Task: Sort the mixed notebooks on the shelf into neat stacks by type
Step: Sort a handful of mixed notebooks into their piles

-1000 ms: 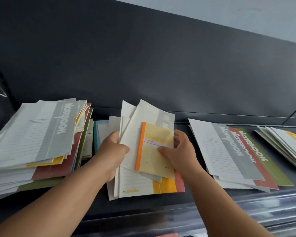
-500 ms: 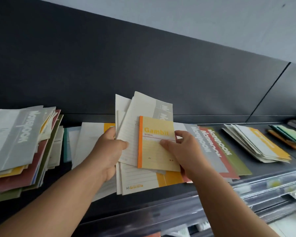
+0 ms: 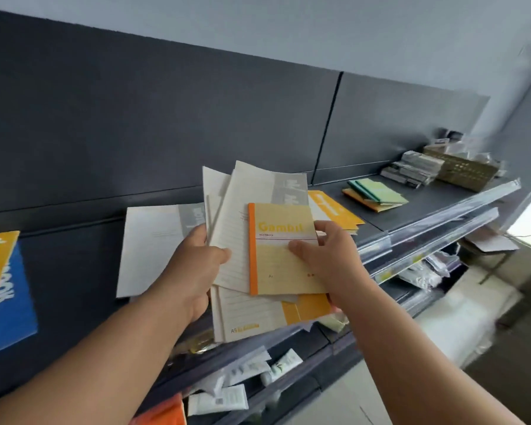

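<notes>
A fanned bundle of notebooks (image 3: 242, 216) is held above the dark shelf (image 3: 411, 204). My left hand (image 3: 193, 268) grips its left edge, thumb on the top lined cover. On top lies a small yellow "Gambit" notebook (image 3: 276, 259) with an orange spine; my right hand (image 3: 328, 259) pinches its right side, thumb on the cover. A grey-and-white notebook (image 3: 154, 243) lies on the shelf behind my left hand. An orange-striped notebook (image 3: 331, 207) shows behind the bundle. Further right sits a small stack of green and orange notebooks (image 3: 376, 193).
A blue and yellow notebook (image 3: 3, 289) lies at the left edge. Packaged goods and a wicker basket (image 3: 463, 171) stand at the shelf's far right end. Clear plastic rails (image 3: 442, 219) front the shelves. Tubes and packets (image 3: 249, 375) fill the lower shelf.
The view has swung to the right along the shelf, and both hands have carried the bundle the same way. The left stacks have slid out of view; the green stack and the basket have appeared.
</notes>
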Motion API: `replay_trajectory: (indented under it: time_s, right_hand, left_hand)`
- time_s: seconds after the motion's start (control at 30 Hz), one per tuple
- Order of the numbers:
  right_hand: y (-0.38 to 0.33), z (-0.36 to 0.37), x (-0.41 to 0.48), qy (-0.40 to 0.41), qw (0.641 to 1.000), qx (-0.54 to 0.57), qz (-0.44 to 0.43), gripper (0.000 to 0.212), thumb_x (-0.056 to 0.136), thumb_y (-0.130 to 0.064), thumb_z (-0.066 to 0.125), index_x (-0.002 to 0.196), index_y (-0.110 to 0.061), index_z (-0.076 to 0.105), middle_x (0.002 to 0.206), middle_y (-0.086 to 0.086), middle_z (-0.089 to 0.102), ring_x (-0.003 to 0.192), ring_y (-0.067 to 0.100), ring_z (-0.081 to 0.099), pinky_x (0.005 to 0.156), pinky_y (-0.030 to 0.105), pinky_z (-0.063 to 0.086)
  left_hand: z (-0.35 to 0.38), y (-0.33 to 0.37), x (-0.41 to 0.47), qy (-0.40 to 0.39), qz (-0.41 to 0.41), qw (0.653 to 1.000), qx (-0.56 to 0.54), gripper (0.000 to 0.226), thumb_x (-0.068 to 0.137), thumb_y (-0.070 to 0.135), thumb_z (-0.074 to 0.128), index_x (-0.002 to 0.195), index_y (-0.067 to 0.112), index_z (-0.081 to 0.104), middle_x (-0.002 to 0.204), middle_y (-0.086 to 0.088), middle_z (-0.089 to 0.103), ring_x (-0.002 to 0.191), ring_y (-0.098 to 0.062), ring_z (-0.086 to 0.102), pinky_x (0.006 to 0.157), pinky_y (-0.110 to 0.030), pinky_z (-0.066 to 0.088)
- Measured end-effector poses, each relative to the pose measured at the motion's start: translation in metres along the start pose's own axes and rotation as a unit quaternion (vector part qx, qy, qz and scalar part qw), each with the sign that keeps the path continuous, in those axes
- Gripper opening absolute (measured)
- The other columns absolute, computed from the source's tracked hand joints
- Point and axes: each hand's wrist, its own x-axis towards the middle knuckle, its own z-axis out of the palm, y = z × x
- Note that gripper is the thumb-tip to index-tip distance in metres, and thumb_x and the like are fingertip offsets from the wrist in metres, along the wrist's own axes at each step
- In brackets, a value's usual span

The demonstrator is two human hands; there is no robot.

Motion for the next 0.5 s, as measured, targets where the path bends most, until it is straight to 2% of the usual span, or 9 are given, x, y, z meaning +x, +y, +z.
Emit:
replay_trajectory:
  time_s: [0.1,0.17,0.27,0.37,0.5]
  right_hand:
    - [0.023,-0.05,0.016,0.03,1.0,0.003,0.008,0.041,0.083,-0.026,0.075,0.116,-0.03,0.053,0.102,-0.008,0.068,0.089,0.015,0.067,0.079,0.041,0.058]
    - [0.034,-0.079,0.027,0.043,0.999,0.001,0.009,0.036,0.084,-0.026,0.074,0.112,-0.031,0.051,0.101,-0.009,0.067,0.089,0.015,0.067,0.079,0.039,0.058]
    - [0.047,-0.115,0.042,0.058,0.998,0.011,0.011,0.033,0.086,-0.023,0.072,0.109,-0.034,0.051,0.099,-0.012,0.066,0.089,0.011,0.066,0.077,0.035,0.058]
    - [0.057,-0.139,0.062,0.076,0.997,0.023,0.016,0.037,0.085,-0.023,0.073,0.115,-0.032,0.053,0.101,-0.012,0.067,0.09,0.011,0.067,0.08,0.038,0.058]
    - [0.07,-0.161,0.093,0.099,0.994,0.043,0.022,0.039,0.086,-0.022,0.072,0.12,-0.029,0.054,0.098,-0.012,0.067,0.085,0.007,0.066,0.064,0.025,0.054]
  left_hand:
    - [0.059,-0.008,0.005,-0.021,0.001,1.0,0.005,0.032,0.095,-0.002,0.049,0.114,0.023,0.058,0.103,-0.007,0.068,0.092,-0.027,0.065,0.07,-0.039,0.054]
    - [0.091,-0.011,0.009,-0.026,0.0,1.0,0.002,0.031,0.094,-0.003,0.05,0.111,0.021,0.059,0.101,-0.008,0.069,0.091,-0.026,0.065,0.07,-0.039,0.054]
    - [0.133,-0.011,0.018,-0.03,-0.018,0.999,0.006,0.025,0.093,-0.002,0.053,0.105,0.019,0.061,0.1,-0.009,0.069,0.092,-0.027,0.065,0.078,-0.044,0.054]
    - [0.165,-0.009,0.035,-0.04,-0.022,0.999,0.011,0.021,0.092,-0.002,0.054,0.096,0.017,0.063,0.094,-0.009,0.069,0.087,-0.025,0.066,0.072,-0.038,0.054]
    - [0.201,-0.006,0.068,-0.065,-0.028,0.997,0.01,0.019,0.094,-0.001,0.052,0.093,0.015,0.062,0.09,-0.01,0.069,0.081,-0.024,0.066,0.063,-0.033,0.052]
